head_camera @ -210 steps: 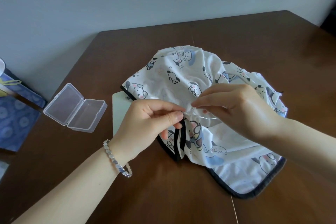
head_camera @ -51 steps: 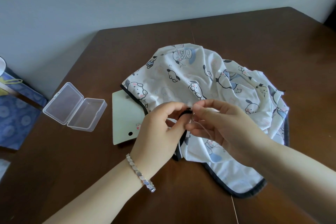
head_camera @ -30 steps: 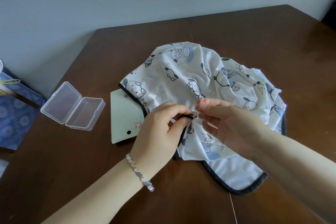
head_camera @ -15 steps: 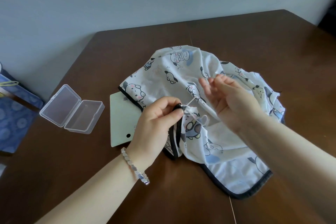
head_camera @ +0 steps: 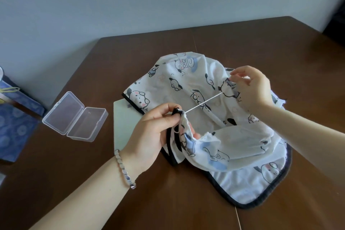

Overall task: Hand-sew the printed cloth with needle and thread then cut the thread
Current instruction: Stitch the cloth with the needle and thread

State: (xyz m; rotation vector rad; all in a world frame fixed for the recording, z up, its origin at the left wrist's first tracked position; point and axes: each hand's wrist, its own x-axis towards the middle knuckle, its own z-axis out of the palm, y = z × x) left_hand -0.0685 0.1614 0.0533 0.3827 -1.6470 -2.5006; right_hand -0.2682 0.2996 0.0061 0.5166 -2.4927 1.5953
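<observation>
White thread [head_camera: 203,102], pinched by the right hand [head_camera: 252,87], runs taut to the black cloth [head_camera: 186,80] edge the left hand [head_camera: 149,136] pinches.

You count one printed cloth [head_camera: 186,80], one thread [head_camera: 203,101], one clear case [head_camera: 74,115], one pale card [head_camera: 125,125], one bracelet [head_camera: 124,170], one blue bag [head_camera: 15,117].

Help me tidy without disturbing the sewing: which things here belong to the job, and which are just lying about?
In use: printed cloth, white thread, left hand pinching the cloth's dark edge, right hand holding the thread taut.
Lying about: open clear plastic box, pale green card, blue bag.
</observation>
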